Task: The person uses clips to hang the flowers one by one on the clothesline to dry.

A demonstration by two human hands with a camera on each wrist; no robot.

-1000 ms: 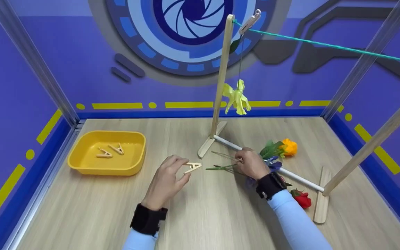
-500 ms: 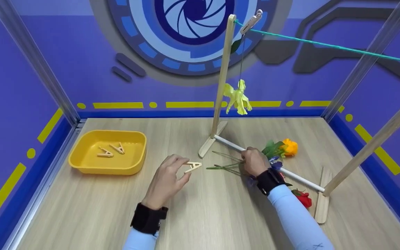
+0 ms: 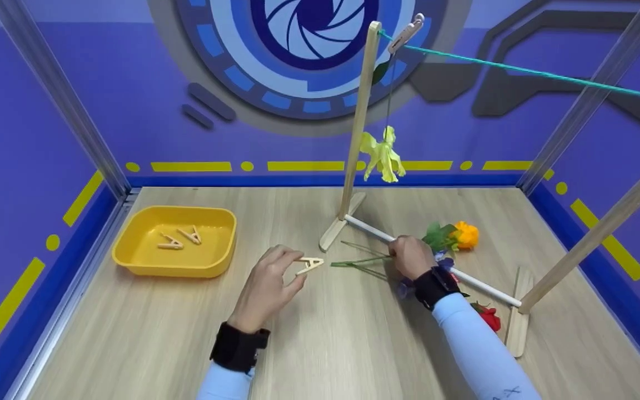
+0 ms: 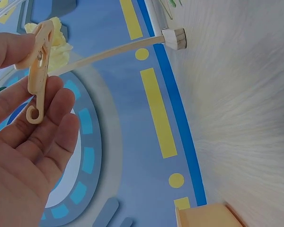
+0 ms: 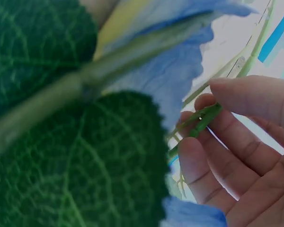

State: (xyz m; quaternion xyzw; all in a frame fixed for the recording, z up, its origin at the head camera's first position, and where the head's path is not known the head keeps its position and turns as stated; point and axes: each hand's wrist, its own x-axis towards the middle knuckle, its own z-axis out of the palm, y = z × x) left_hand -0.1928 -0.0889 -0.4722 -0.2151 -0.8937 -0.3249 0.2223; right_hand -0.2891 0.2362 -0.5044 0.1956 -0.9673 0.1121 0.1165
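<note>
Head view: the red flower (image 3: 489, 319) lies on the near side of the white rod (image 3: 486, 288). Left of the rod, the left hand (image 3: 267, 283) pinches a clothespin (image 4: 37, 78) between thumb and fingers; uneven pressure on its legs could twist it and let it spring free. At the rod, the right hand (image 3: 413, 256) grips a green stem (image 5: 208, 114). Several stems (image 3: 356, 263) emerge left of the rod; because they overlap, lifting one could drag others. Blue petals (image 3: 444, 263) beside the rod may snag on it. Beyond the rod lies the orange flower (image 3: 466, 235). Above the rod's far end hangs the yellow flower (image 3: 384, 156); bumping the rod could set it swinging.
</note>
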